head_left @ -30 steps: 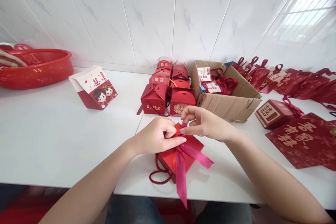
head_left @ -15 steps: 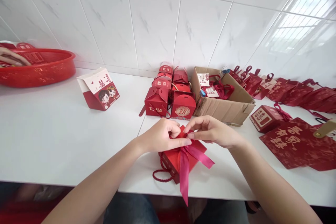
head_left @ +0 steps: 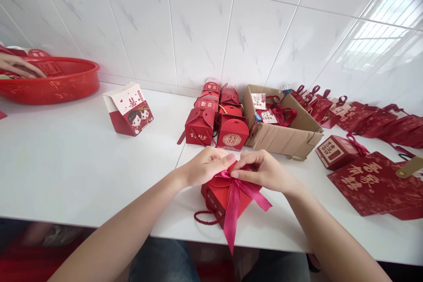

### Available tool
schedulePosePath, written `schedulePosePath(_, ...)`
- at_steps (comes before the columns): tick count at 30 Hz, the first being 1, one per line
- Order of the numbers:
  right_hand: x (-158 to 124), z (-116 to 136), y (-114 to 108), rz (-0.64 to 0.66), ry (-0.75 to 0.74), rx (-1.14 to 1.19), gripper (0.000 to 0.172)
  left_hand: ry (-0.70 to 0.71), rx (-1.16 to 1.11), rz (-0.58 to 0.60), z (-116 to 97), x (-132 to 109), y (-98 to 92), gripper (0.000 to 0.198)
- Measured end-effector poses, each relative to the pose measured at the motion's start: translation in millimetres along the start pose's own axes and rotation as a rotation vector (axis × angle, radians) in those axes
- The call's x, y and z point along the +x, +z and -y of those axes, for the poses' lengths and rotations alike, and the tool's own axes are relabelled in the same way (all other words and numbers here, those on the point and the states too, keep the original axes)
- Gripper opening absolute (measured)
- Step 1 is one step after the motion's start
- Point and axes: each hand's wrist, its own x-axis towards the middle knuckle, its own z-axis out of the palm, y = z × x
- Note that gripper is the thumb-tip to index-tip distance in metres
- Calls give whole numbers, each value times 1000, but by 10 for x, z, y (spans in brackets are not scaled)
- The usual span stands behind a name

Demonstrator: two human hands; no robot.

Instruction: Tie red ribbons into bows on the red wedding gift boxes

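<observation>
A red gift box [head_left: 216,200] sits tilted toward me near the table's front edge, a twisted cord handle [head_left: 205,222] lying at its left. Across its top runs a magenta satin ribbon [head_left: 233,207], whose two tails hang down the front and right. My right hand [head_left: 262,169] pinches the ribbon at its knot between thumb and fingers. My left hand [head_left: 205,166] is closed at the box's far left edge, thumb pointing right; its fingertips and whatever they hold are hidden.
Several red favour boxes [head_left: 199,128] stand ahead, beside a cardboard carton [head_left: 284,139] of ribboned tags. A white-and-red box [head_left: 130,110] stands left. Another person's hand [head_left: 23,66] reaches into a red basket [head_left: 56,90]. Red bags [head_left: 355,116] and flat red packaging [head_left: 363,185] lie right.
My left hand has drawn back from the knot and turned, its thumb now higher. My right fingers have come down onto the knot. The view has shifted slightly.
</observation>
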Motion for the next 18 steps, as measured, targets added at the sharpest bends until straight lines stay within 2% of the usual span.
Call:
schedulePosePath(8, -31, -18, 14, 29, 46, -50, 28, 73, 370, -59, -3, 19, -25, 52)
schedulePosePath(15, -48, -46, 24, 21, 25, -20, 19, 67, 452, -41, -15, 15, -55, 47)
schedulePosePath(18, -42, -86, 34, -2, 27, -1, 18, 13, 430, -41, -39, -6, -62, 47)
